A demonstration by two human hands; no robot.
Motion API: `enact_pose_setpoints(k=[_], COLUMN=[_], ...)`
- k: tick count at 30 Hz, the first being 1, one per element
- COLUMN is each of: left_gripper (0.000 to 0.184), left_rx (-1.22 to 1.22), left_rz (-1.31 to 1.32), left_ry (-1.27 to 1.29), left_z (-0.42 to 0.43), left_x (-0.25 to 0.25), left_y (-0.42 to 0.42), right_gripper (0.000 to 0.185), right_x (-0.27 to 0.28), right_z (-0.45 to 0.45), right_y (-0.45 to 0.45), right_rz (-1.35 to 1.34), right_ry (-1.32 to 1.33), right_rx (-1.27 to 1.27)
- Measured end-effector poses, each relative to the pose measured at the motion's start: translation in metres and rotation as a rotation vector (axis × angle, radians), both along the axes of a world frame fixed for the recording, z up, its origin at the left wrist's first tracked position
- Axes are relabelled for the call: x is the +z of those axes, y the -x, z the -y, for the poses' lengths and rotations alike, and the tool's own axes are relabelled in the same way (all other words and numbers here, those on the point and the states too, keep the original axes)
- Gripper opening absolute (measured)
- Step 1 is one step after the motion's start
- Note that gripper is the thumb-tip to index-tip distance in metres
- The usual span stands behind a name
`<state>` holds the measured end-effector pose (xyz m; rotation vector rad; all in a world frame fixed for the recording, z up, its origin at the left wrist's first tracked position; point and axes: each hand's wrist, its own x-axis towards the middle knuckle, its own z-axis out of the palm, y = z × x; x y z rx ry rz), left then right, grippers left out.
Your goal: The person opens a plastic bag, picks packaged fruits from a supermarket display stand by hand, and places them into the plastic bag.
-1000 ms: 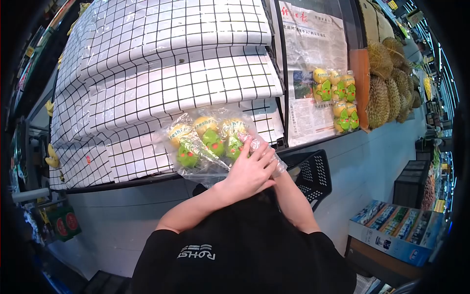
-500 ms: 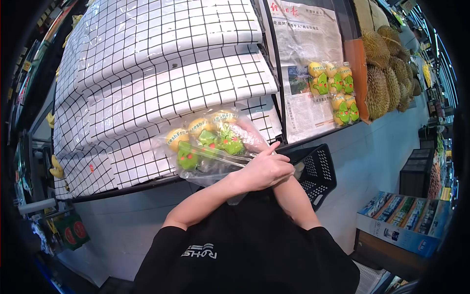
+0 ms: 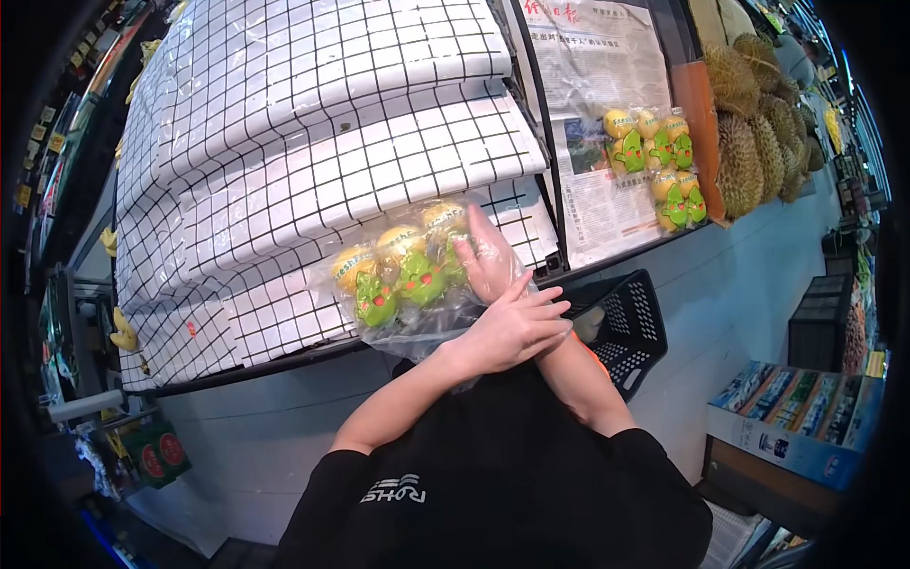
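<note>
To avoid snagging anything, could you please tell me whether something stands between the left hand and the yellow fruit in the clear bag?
Yes: the right hand, seen through the clear bag, lies between the left hand and the nearest yellow fruit, and the bag's film covers that fruit too.

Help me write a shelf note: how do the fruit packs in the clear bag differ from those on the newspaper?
The bagged packs show three in one slanting row; the newspaper packs show five, three above two.
The right hand is among the bagged packs, under the film; no hand touches the newspaper packs.
Both show yellow with a green cartoon figure.
</note>
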<state>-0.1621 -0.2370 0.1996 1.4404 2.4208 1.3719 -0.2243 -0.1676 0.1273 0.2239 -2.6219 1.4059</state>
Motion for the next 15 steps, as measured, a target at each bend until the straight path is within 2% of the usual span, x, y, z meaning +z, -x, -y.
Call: enact_pose_setpoints(k=[2, 3, 5, 8, 10, 12, 15], left_gripper=[0.022, 0.023, 0.023, 0.024, 0.023, 0.021, 0.019], left_rx=[0.003, 0.002, -0.007, -0.038, -0.047, -0.079, -0.084], left_rz=[0.018, 0.037, 0.034, 0.059, 0.081, 0.123, 0.127], left_ry=[-0.009, -0.017, -0.029, -0.06, -0.071, -0.052, -0.028], left_z=[0.002, 0.002, 0.004, 0.003, 0.002, -0.001, -0.002], left_x=[-0.002, -0.003, -0.002, -0.001, 0.004, 0.004, 0.007], left_y=[0.0, 0.0, 0.001, 0.001, 0.003, 0.002, 0.002], right_gripper=[0.068, 0.068, 0.075, 0.075, 0.069, 0.076, 0.074], right_x=[-0.009, -0.007, -0.003, -0.042, -0.04, -0.039, -0.037], right_z=[-0.008, -0.008, -0.011, -0.011, -0.007, 0.0, 0.003], right_y=[-0.008, -0.014, -0.026, -0.023, -0.019, -0.012, -0.014], right_rz=[-0.344, -0.341, -0.309, -0.36, -0.395, -0.331, -0.35], right_ry=[-0.131, -0.131, -0.304, -0.371, -0.433, -0.279, -0.289], right_rx=[0.196, 0.196, 0.275, 0.286, 0.237, 0.337, 0.283])
